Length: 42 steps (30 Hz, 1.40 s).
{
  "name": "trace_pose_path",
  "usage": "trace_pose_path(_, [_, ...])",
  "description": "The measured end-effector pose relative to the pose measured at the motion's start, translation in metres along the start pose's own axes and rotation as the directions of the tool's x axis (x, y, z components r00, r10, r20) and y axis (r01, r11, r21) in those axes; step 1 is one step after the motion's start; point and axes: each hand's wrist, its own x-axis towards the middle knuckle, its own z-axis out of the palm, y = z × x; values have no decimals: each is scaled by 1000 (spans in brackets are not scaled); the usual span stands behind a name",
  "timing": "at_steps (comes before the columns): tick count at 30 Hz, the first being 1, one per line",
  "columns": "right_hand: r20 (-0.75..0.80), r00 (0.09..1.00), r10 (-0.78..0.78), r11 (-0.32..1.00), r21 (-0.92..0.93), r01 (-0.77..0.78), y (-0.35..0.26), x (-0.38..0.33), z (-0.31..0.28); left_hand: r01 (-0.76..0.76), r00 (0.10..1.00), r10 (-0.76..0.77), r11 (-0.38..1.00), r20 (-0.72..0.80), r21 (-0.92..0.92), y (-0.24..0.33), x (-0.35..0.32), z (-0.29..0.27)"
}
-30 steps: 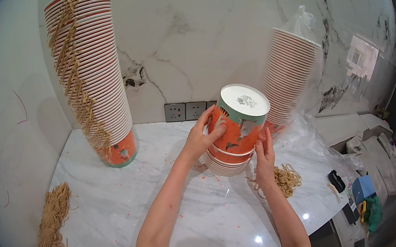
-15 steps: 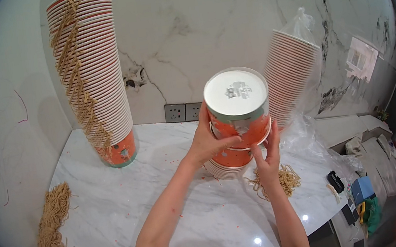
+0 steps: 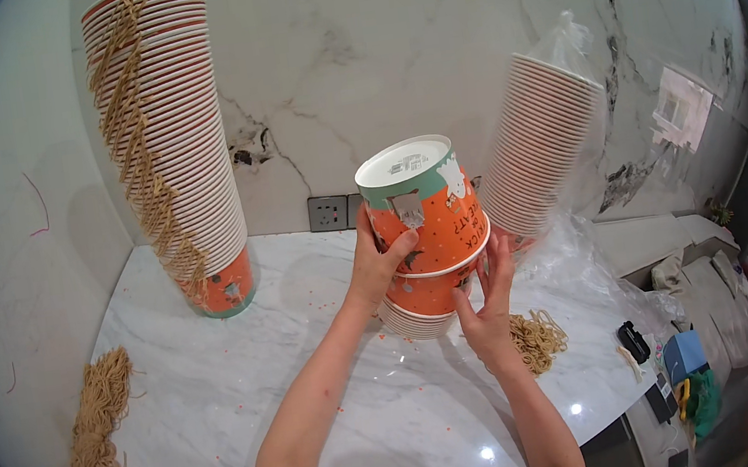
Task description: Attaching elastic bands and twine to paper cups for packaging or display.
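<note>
Head view: both hands are meeting at a short stack of upturned paper cups just above the tabletop.
Left hand: it is closing round the side of the top cup, thumb across the orange wall, fingers wrapped behind; it is holding this cup tilted, white base up and turned a little toward the camera.
Right hand: it is reaching up from below with fingers fairly straight and pressing on the right side of the short cup stack; it is steadying more than clasping.
Top cup position: it is sitting partly nested over the short stack, between the two hands, not seated square.
How to do it well: my judgement is that the left hand should be pulling along the cup's own axis with a slight twist, while the right is pinning the lower rims so that only one cup is coming free; squeezing hard would likely be denting the thin wall.
Beyond the left hand: a tall cup tower with cord handles is standing far to the left, and a bundle of tan cords is lying further out.
Beside the right hand: a small cord pile is lying close by, and a leaning bagged cup stack is standing behind.
</note>
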Motion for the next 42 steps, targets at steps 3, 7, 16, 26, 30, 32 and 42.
trace_pose_path(3, [29,999,-43,994,-101,45,4,-3,2,-15,1000,15,1000,-15,3,0,0,-2])
trace_pose_path(7, [12,989,-144,969,-199,144,-1,-7,9,-79,996,80,996,-27,38,8,2,-3])
trace_pose_path(16, [495,803,-331,543,-596,591,-7,-35,33,-219,964,206,974,-166,-60,33,9,-13])
trace_pose_path(26, [490,833,-258,518,-657,547,8,-30,23,-72,981,-5,916,-193,-394,28,7,-10])
trace_pose_path(30, [486,855,-180,571,-657,493,2,-24,23,-50,990,-1,930,-139,-364,34,7,-11])
trace_pose_path(32, [489,859,-154,589,-652,477,1,-22,22,-11,997,-29,848,-67,-530,45,9,-8])
trace_pose_path(42, [137,990,-15,980,-196,42,-20,-1,6,320,938,-342,786,60,-529,86,-17,6])
